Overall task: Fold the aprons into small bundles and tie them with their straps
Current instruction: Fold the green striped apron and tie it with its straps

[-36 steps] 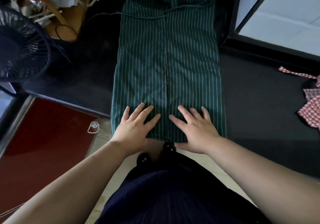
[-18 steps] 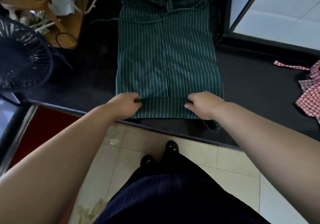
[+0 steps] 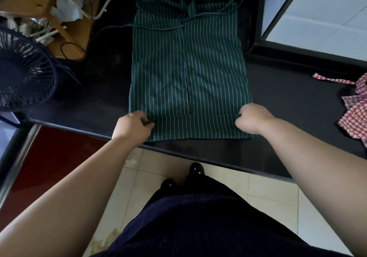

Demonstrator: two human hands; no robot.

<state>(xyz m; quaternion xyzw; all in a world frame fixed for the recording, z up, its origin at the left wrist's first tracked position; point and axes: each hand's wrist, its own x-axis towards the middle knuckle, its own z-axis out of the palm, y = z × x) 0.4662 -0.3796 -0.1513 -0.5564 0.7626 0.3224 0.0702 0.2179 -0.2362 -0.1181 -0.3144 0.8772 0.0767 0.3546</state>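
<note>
A dark green apron with thin white stripes (image 3: 188, 74) lies lengthwise on the black counter (image 3: 288, 90), folded into a long narrow panel. Its thin straps (image 3: 158, 27) trail across the far end. The near end is turned over into a short band along the counter's front edge. My left hand (image 3: 133, 126) pinches the left end of that band. My right hand (image 3: 251, 120) grips its right end, fingers curled under the cloth. A red and white checked apron (image 3: 355, 116) lies crumpled at the right edge of the counter.
A dark fan (image 3: 21, 70) stands at the left. Behind it sit a wooden piece with papers (image 3: 53, 4) and cables. A white panel in a black frame (image 3: 321, 16) fills the far right. Below the counter are pale floor tiles and a red surface (image 3: 51, 157).
My hands went from lying flat on the apron's near end to gripping it and folding it over. Since half a second ago they have spread apart to the band's two ends.
</note>
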